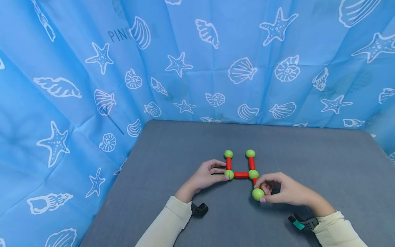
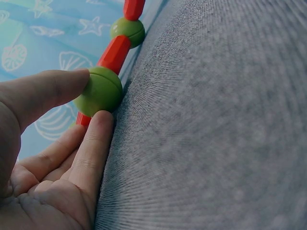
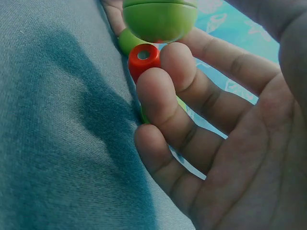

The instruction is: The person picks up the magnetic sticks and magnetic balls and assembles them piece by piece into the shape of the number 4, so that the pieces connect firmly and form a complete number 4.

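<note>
On the table lies a figure of red magnetic rods and green balls. Two upright-looking rods [image 1: 228, 163] in the head view point away from me, each topped by a green ball, and a crosswise rod [image 1: 241, 175] links them. My left hand [image 1: 205, 176] pinches the figure's left corner ball [image 2: 103, 93] between thumb and finger. A short rod [image 3: 139, 69] runs toward me from the right corner ball [image 1: 253, 174], its metal end showing. Between thumb and forefinger, my right hand [image 1: 287, 192] holds another green ball [image 3: 160, 21], slightly apart from that end; its other fingers curl beside the rod.
A grey table [image 1: 148, 206] carries the figure. Behind it and to the left hangs a blue curtain [image 1: 185, 85] printed with white shells and starfish. Each wrist wears a black strap [image 1: 200, 209] below a pale sleeve.
</note>
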{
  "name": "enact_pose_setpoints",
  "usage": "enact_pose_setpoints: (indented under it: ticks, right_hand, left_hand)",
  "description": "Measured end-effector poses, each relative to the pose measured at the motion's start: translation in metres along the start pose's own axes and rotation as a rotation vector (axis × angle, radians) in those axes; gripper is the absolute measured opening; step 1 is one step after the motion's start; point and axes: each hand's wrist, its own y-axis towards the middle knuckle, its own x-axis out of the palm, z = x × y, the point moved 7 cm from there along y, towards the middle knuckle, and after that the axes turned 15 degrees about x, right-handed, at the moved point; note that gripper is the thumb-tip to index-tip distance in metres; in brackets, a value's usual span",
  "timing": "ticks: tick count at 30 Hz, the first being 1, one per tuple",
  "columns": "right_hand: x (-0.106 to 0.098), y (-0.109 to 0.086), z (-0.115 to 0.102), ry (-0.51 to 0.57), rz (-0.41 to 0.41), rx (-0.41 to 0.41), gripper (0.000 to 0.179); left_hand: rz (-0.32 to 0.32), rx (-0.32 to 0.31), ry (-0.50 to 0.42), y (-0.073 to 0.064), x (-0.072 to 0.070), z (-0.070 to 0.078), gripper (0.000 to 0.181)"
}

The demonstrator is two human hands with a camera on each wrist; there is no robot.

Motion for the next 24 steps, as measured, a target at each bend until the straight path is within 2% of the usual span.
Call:
enact_pose_setpoints:
  ticks: [5,18,24]
  right_hand:
    - [0.0012,-0.0009,0.0,0.015,-0.048,0.014,0.024]
    - [0.0039,-0.0031,-0.001,0.039,-0.115,-0.031,0.028]
    - [0.002,-0.0041,-0.0004,0.031,-0.088,-0.024,0.017]
  left_hand:
    - [0.003,-0.004,0.002,0.0003,0.0005,0.0001,0.049]
    - [0.009,0.01,0.022,-0.0009,-0.0001,-0.0004,0.049]
    - [0.01,0.014,0.016,-0.0004,0.0008,0.0,0.048]
